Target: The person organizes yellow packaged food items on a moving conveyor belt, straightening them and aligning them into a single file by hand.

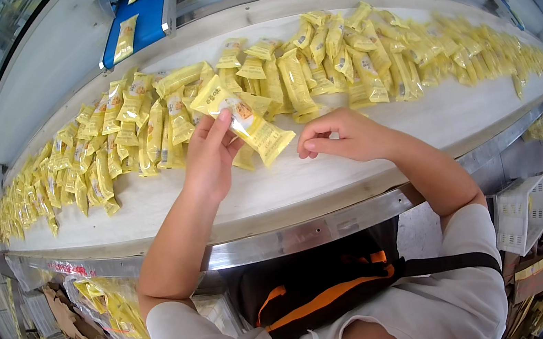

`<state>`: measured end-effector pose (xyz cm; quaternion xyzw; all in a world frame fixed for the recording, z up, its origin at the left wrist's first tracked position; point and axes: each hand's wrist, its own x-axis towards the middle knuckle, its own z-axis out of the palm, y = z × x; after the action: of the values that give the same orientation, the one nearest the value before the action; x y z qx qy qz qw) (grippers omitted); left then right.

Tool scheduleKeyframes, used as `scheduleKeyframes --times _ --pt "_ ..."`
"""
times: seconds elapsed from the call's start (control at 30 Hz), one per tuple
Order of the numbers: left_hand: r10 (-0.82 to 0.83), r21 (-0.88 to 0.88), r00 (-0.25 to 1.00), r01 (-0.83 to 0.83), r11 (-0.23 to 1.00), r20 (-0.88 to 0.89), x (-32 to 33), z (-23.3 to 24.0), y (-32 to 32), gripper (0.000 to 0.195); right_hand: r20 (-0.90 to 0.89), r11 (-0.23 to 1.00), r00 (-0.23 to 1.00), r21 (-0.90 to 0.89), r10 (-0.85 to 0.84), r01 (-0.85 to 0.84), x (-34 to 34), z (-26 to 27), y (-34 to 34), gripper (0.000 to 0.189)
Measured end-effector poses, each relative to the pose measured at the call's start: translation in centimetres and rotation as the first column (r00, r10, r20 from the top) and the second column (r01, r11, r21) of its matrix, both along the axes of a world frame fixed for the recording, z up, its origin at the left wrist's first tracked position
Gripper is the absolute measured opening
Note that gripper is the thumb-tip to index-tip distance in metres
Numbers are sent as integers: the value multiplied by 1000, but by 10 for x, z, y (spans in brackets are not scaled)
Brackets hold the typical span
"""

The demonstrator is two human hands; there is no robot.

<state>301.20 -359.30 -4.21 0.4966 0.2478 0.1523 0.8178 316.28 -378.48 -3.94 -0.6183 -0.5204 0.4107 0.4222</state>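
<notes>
My left hand grips a yellow plastic snack packet that bears a food picture and writing. It holds the packet raised and tilted over the front of the long white work surface. Just right of the packet's lower end is my right hand, its fingers curled inward and apart from the packet. Whether it holds anything small is hidden by the fingers. Behind both hands, a long heap of similar yellow packets stretches from left to right along the surface.
A blue conveyor belt carries packets at the back left. The surface's steel front edge runs before me. A bag of yellow packaging hangs below left. On the right stand a white plastic crate and a cardboard box.
</notes>
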Motion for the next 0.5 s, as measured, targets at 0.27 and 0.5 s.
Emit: scheduleKeyframes --times 0.27,0.5 --pt "24 -14 999 -23 1000 30 27 3 -31 34 83 1000 996 7 -10 10 28 4 -34 19" --pt "23 -25 998 -21 999 59 49 -1 -56 31 70 1000 997 2 -26 26 50 9 -63 21"
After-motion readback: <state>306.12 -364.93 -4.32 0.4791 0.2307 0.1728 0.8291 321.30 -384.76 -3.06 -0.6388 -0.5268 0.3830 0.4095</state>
